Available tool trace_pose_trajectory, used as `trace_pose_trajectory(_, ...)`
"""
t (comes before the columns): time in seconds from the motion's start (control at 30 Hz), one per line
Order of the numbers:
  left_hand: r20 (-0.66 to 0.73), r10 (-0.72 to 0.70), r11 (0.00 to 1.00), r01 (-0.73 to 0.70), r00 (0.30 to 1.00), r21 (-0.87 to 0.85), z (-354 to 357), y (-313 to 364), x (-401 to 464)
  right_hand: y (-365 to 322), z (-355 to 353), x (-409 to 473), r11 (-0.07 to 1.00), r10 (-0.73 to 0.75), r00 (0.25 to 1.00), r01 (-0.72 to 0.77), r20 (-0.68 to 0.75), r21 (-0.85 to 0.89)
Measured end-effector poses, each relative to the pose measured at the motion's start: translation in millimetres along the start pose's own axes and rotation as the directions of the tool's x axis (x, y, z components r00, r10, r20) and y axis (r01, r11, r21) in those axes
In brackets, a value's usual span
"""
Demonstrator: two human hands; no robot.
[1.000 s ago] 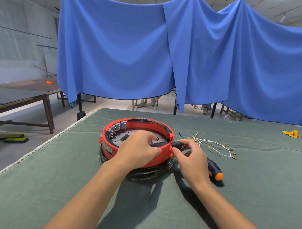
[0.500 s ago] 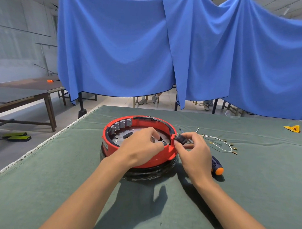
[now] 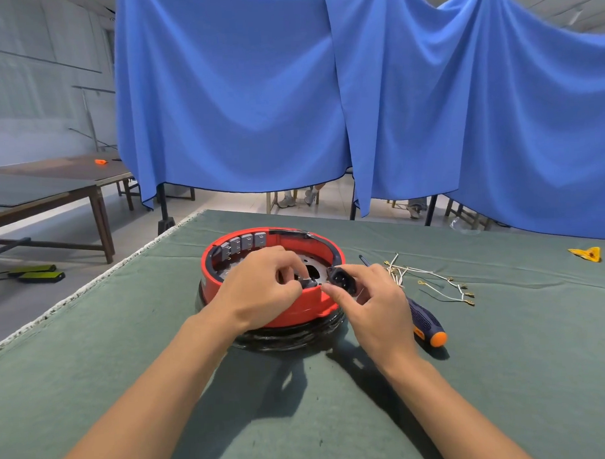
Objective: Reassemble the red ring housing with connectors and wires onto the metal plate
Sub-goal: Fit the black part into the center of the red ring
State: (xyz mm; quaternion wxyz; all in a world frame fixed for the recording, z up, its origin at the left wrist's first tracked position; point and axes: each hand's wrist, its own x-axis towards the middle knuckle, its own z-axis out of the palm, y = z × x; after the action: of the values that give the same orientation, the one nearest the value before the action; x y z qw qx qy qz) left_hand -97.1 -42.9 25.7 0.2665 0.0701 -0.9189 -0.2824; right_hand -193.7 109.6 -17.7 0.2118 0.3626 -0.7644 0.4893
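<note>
Red ring housing point(image 3: 297, 310) sat on the green desk point(image 3: 504, 359) directly under both hands. Left hand point(image 3: 262, 292) curled over its near rim, fingertips pinching a small black part point(image 3: 308, 283). Right hand point(image 3: 372, 295), just right of it, pinched a black connector point(image 3: 342, 279) at the rim. Loose wires point(image 3: 429, 279) and a screwdriver point(image 3: 426, 323) lay beyond the right hand.
</note>
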Motion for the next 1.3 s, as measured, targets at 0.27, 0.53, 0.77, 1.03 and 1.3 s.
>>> trace_pose_trajectory(0.27,-0.216,0.223,0.902,-0.118,0.951,0.414,28.1,10.7,-6.6,3.7,-0.7,2.4,1.0,0.006,0.999,-0.005,-0.047,0.01)
trace_pose_trajectory(0.53,-0.29,0.1,0.908,0.032,0.952,0.418,39.7,12.0,-8.9,0.7,1.7,3.7,0.999,-0.054,0.998,0.054,0.024,0.008)
trace_pose_trajectory(0.77,-0.341,0.202,0.887,-0.024,0.918,0.461,26.8,0.3,-10.9,-9.4,1.6,-2.1,0.994,-0.114,0.984,0.112,0.134,0.017)
trace_pose_trajectory(1.03,-0.346,0.26,0.871,-0.064,0.902,0.488,26.2,-7.9,-11.3,-14.3,2.0,-0.2,0.997,-0.065,0.981,0.059,0.181,0.04)
trace_pose_trajectory(1.3,-0.307,0.232,0.934,-0.123,0.923,0.335,16.7,-20.7,-8.0,-21.3,-2.5,4.7,0.996,-0.072,0.98,0.06,0.186,0.072)
